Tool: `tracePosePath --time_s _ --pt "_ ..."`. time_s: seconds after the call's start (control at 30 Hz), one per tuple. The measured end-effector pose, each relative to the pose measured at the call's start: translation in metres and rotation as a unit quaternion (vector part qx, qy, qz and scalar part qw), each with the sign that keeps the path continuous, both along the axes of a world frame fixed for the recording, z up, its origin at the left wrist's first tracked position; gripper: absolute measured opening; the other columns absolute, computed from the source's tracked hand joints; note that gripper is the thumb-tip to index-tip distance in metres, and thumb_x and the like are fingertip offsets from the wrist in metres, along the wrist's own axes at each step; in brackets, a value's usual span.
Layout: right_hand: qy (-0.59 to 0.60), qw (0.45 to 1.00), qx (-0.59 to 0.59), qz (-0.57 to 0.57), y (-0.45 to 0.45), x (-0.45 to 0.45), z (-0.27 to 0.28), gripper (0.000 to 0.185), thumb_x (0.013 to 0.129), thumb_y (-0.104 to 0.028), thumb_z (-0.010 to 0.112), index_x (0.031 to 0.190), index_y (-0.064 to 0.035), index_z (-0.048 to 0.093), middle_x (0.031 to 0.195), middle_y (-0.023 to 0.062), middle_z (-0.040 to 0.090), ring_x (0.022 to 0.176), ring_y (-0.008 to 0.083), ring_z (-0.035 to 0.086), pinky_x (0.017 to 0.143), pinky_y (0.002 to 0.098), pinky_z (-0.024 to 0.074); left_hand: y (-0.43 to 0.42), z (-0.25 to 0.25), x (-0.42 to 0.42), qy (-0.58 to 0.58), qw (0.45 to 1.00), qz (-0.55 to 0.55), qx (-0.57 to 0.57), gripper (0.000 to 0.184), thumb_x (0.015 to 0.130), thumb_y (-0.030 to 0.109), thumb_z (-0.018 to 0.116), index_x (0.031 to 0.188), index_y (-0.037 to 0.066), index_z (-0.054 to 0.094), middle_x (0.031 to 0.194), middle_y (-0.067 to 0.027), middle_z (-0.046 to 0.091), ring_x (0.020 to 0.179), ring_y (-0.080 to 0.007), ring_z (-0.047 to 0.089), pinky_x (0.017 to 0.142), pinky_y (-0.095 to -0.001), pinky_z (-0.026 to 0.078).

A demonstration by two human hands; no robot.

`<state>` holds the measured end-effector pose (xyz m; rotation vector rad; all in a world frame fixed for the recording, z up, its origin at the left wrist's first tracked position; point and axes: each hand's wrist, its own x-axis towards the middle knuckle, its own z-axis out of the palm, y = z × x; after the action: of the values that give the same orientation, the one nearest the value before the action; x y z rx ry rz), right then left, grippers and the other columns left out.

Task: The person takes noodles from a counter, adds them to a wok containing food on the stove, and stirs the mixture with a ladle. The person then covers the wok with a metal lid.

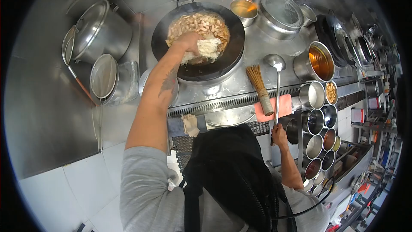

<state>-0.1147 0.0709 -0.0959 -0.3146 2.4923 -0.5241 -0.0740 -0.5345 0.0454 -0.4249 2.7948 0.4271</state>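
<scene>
Over a large black wok (pixel 234 56) on the stove, my left hand (pixel 189 42) is closed on a clump of pale, thin strands (pixel 209 48). I cannot make out whether they are noodles or something shredded. Browned chopped pieces (pixel 208 20) fill the middle of the wok, and the strands touch or hang just above them. Down at the stove's front edge, my right hand (pixel 279 135) is wrapped round the end of a long-handled metal ladle (pixel 274 62). The ladle's bowl lies on the steel stovetop, right of the wok.
Beside the ladle lie a bamboo brush (pixel 257 83) and a pink cloth (pixel 284 105). A flame rises by a small pot (pixel 243 10) behind the wok. At right stand an oil pot (pixel 301 65) and several seasoning tins (pixel 312 95). A lidded stockpot (pixel 112 32) and strainers (pixel 103 77) are at left.
</scene>
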Motion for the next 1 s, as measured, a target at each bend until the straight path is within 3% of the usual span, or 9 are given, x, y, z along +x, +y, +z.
tracePosePath --time_s 0.37,0.43,0.53,0.57,0.6,0.63,0.77,0.83,1.0 --pt "-0.038 0.998 0.048 -0.004 -0.007 -0.002 -0.012 0.032 0.095 -0.025 0.056 0.112 0.0018 0.053 0.1 0.032 0.066 0.102 0.0501 0.063 0.085 0.0572 0.0492 -0.01 0.001 -0.014 -0.072 0.996 -0.027 0.052 0.081 0.052 0.023 0.087 0.13 0.019 0.067 0.119 -0.0177 0.068 0.11 -0.034 0.065 0.095 -0.0383 0.051" --pt "0.044 0.999 0.01 0.009 -0.005 -0.001 -0.022 0.022 0.094 -0.021 0.06 0.098 -0.0007 0.052 0.073 0.0198 0.066 0.072 0.0446 0.066 0.07 0.0519 0.0517 -0.011 -0.001 -0.013 -0.064 0.996 -0.042 0.034 0.083 0.052 0.024 0.087 0.132 0.02 0.065 0.119 -0.0178 0.068 0.109 -0.0344 0.064 0.095 -0.0391 0.051" --pt "0.106 0.993 -0.04 -0.045 -0.021 0.005 0.015 0.03 0.095 -0.023 0.055 0.108 0.0038 0.053 0.09 0.0322 0.065 0.089 0.0547 0.061 0.082 0.0575 0.0491 -0.011 -0.008 -0.014 -0.053 0.997 -0.061 0.008 0.09 0.051 0.025 0.088 0.137 0.022 0.061 0.118 -0.0178 0.068 0.11 -0.0349 0.064 0.097 -0.041 0.051" --pt "0.082 0.987 -0.121 -0.059 -0.014 -0.001 0.006 0.026 0.095 -0.022 0.057 0.103 0.0027 0.053 0.079 0.0231 0.065 0.072 0.0431 0.065 0.068 0.0502 0.0531 -0.014 -0.013 -0.012 -0.048 0.997 -0.061 0.008 0.092 0.05 0.025 0.088 0.138 0.022 0.06 0.119 -0.0179 0.067 0.11 -0.0349 0.064 0.097 -0.0412 0.05" --pt "-0.084 0.965 -0.189 -0.164 -0.055 0.0 0.093 0.021 0.096 -0.021 0.058 0.096 -0.0004 0.053 0.069 0.009 0.059 0.056 0.0211 0.061 0.05 0.0365 0.049 -0.015 -0.017 -0.009 -0.03 0.997 -0.066 -0.004 0.092 0.05 0.024 0.088 0.138 0.022 0.06 0.12 -0.0179 0.067 0.111 -0.0347 0.064 0.098 -0.0408 0.05" --pt "-0.163 0.903 -0.341 -0.204 -0.06 -0.013 0.094 0.017 0.096 -0.022 0.058 0.092 -0.006 0.053 0.063 -0.0005 0.05 0.047 0.0068 0.048 0.039 0.0266 0.038 -0.016 -0.018 -0.008 -0.011 0.997 -0.071 -0.017 0.091 0.051 0.024 0.088 0.138 0.022 0.06 0.12 -0.018 0.067 0.112 -0.0345 0.064 0.098 -0.0405 0.05" --pt "-0.247 0.757 -0.568 -0.207 -0.138 -0.148 0.155 0.018 0.098 -0.024 0.061 0.088 -0.011 0.054 0.064 -0.0014 0.051 0.047 0.0105 0.045 0.04 0.0286 0.0334 -0.009 -0.014 -0.005 -0.005 0.999 -0.044 -0.001 0.086 0.051 0.021 0.089 0.134 0.022 0.064 0.116 -0.0165 0.07 0.105 -0.0338 0.068 0.093 -0.0408 0.053" --pt "-0.247 0.78 -0.542 -0.19 -0.17 -0.212 0.195 0.009 0.097 -0.016 0.056 0.095 -0.007 0.056 0.068 -0.0004 0.051 0.05 0.0099 0.047 0.041 0.0253 0.0367 0.0 -0.006 -0.003 -0.034 0.999 -0.014 0.007 0.085 0.052 0.021 0.089 0.134 0.022 0.064 0.116 -0.0166 0.07 0.105 -0.0341 0.067 0.092 -0.0409 0.053" --pt "-0.468 0.586 -0.612 -0.249 -0.213 -0.338 0.236 0.015 0.094 -0.001 0.049 0.106 0.0075 0.048 0.069 0.0016 0.05 0.053 0.0089 0.051 0.045 0.0201 0.0479 0.034 -0.009 0.021 0.046 0.995 0.005 -0.087 0.082 0.055 0.018 0.086 0.134 0.023 0.064 0.111 -0.0181 0.071 0.105 -0.0362 0.067 0.093 -0.0418 0.053"
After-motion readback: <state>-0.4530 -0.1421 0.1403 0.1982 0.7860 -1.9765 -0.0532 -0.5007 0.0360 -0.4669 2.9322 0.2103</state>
